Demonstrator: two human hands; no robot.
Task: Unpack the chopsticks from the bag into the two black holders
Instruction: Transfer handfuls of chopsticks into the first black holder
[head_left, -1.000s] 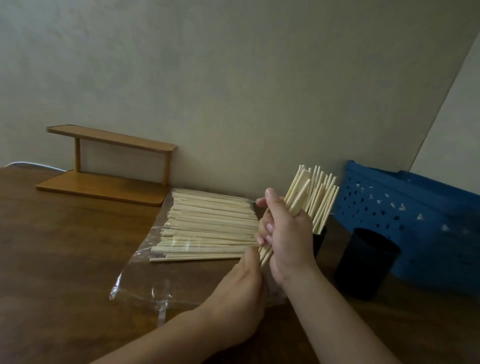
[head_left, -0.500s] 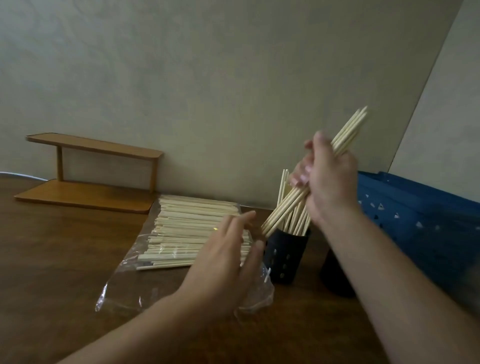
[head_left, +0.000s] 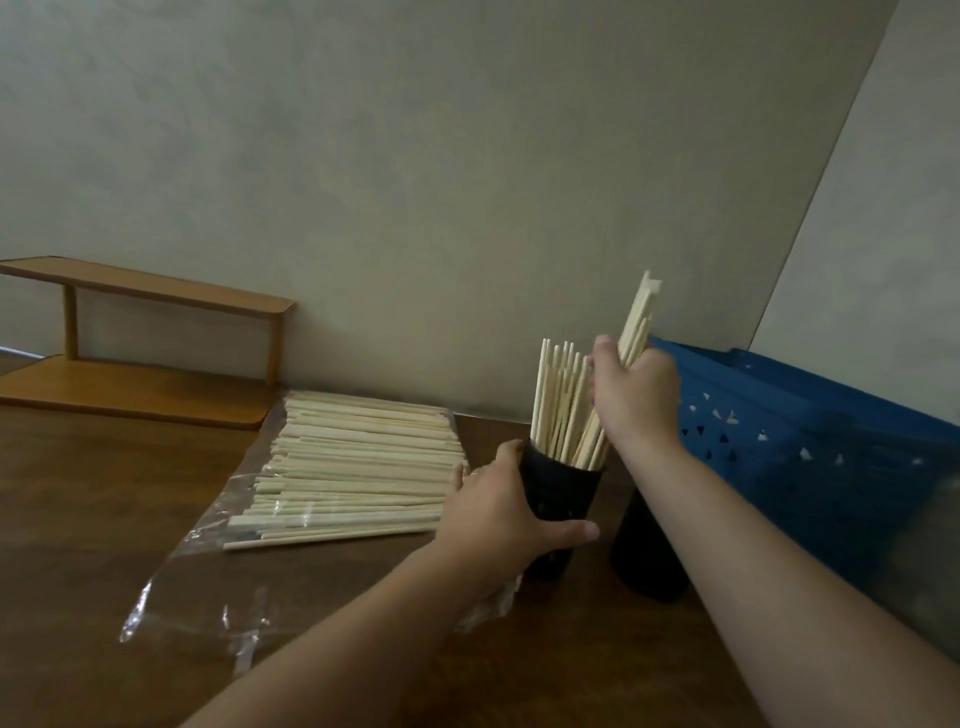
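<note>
- Fingers of our right hand clamp a pale wooden chopstick bundle, tips inside the holder.
- Our left hand wraps the round black holder, at 3 o'clock from the clear bag.

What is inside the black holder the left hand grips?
Pale wooden chopsticks stand upright inside the black cylindrical holder; their lower ends are hidden by its wall and the left hand.

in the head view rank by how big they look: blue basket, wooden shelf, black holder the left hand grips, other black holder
1. blue basket
2. wooden shelf
3 and 4. gripped black holder and other black holder: both partly hidden by arms, so unranked.
</note>
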